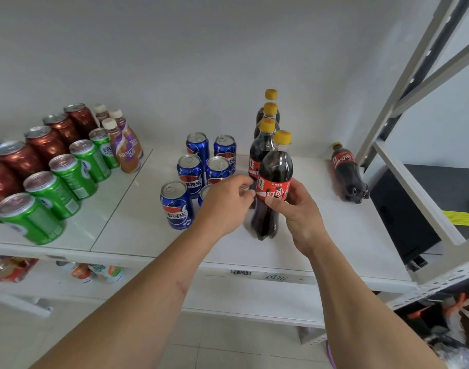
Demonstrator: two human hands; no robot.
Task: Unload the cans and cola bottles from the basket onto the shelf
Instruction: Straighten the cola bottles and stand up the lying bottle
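Observation:
A cola bottle (273, 166) with a yellow cap and red label stands at the front of a row of three more cola bottles (265, 134) on the white shelf (361, 235). My right hand (297, 209) grips it from the right at the label. My left hand (225, 203) touches its left side with the fingertips, in front of several blue cola cans (190, 171). One more cola bottle (347, 174) lies on its side at the far right of the shelf. The basket is out of view.
Green cans (54, 193), red cans (44, 142) and brown coffee bottles (124, 145) fill the left part of the shelf. A grey metal upright (403, 83) rises at the right, with a black box (403, 217) beyond it. A lower shelf holds packaged goods (94, 272).

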